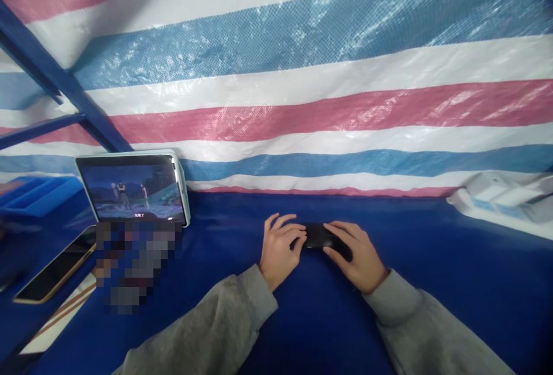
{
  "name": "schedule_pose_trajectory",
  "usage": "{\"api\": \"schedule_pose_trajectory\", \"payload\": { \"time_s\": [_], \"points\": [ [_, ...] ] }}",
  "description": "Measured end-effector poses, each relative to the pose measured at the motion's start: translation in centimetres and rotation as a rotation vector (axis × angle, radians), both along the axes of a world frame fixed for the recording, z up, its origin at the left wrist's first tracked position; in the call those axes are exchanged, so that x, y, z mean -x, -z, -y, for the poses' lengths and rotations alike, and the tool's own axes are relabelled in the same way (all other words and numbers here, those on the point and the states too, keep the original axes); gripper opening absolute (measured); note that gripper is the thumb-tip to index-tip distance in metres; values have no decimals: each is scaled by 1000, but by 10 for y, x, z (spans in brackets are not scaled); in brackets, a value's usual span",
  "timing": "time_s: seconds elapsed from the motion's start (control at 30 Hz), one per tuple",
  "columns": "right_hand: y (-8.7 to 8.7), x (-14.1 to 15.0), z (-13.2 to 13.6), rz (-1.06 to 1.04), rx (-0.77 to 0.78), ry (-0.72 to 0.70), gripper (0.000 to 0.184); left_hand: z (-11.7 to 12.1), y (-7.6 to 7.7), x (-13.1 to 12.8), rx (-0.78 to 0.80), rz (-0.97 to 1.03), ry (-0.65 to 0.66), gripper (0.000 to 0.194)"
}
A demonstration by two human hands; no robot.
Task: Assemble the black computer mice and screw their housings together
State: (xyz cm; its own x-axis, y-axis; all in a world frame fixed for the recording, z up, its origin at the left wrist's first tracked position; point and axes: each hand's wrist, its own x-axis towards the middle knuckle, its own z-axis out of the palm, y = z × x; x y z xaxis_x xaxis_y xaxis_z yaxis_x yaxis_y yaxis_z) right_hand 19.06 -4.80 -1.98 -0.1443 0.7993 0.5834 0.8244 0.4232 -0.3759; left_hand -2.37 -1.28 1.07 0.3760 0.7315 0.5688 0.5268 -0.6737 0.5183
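A small, glossy black rectangular object lies between my two hands, low over the blue tabletop. Its exact kind cannot be made out. My left hand pinches its left end with thumb and fingertips, while the other fingers stick out beyond. The right end sits between the thumb and fingers of my right hand, which partly cover it. Both forearms are in grey sleeves.
On the left a tablet stands upright, playing a video. A phone lies beside it, near a blue tray and a blurred patch. White boxes rest at the far right. Striped sheeting hangs behind.
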Motion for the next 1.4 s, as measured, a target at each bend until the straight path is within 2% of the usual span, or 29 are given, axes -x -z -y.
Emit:
{"api": "schedule_pose_trajectory", "payload": {
  "time_s": [0.4, 0.63, 0.97, 1.17, 1.33, 1.4],
  "points": [
    [1, 0, 0, -1, 10, -1, 43, -1, 0, -1, 77, -20, 17, 17],
    [2, 0, -1, 3, 16, 4, 43, 0, 1, 0, 41, -5, 5, 16],
    [2, 1, 0, -17, 26, 4, 44, 0, -2, 0, 70, -46, 28, 13],
    [3, 0, 0, -21, 43, 18, 45, -1, 4, 1, 41, -164, 62, 27],
    [2, 1, 0, -29, 44, 12, 45, -1, 4, 0, 60, -179, 64, 26],
    [2, 1, 0, -28, 44, 11, 45, -1, 3, 0, 75, -188, 90, 37]
  ]
}}
